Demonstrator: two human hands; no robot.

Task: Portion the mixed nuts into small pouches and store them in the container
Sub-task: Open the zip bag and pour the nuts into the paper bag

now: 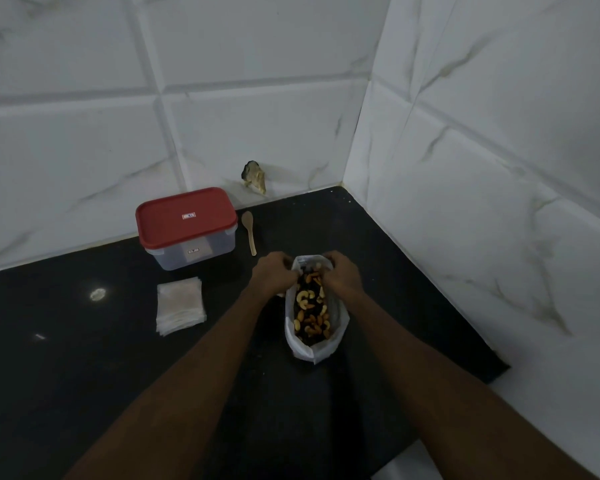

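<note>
A white bag of mixed nuts (311, 315) lies open on the black counter (84, 358), cashews and dark pieces showing inside. My left hand (270, 273) grips the bag's far top edge on the left side. My right hand (342, 273) pinches the same edge on the right. A stack of small pale pouches (179, 304) lies to the left of the bag. The clear container with a red lid (187, 227) stands closed behind the pouches. A wooden spoon (249, 231) lies just right of the container.
Marbled white tile walls meet in a corner behind and to the right of the counter. A small broken spot (255, 176) shows low on the back wall. The counter's right end stops at about (499, 370).
</note>
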